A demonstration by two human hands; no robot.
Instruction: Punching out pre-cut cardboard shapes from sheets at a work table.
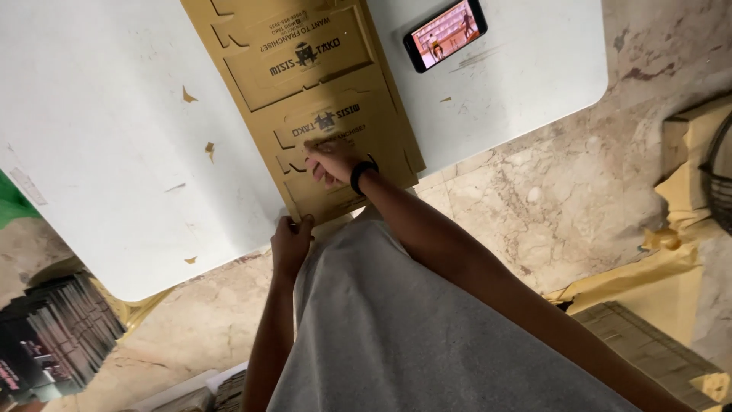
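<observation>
A flat brown die-cut cardboard sheet [305,84] with printed panels lies across a white table [107,152], its near end hanging over the table edge. My right hand [332,162], with a black band on the wrist, presses down on the sheet near that end, fingers curled. My left hand [291,243] grips the sheet's near edge from below the table edge, thumb on top. My grey shirt fills the lower middle of the view.
A black phone [445,34] with a lit screen lies on the table beside the sheet. Small cardboard scraps [187,95] dot the tabletop. Stacks of cardboard [663,343] sit on the marble floor at right, dark packs [53,336] at lower left.
</observation>
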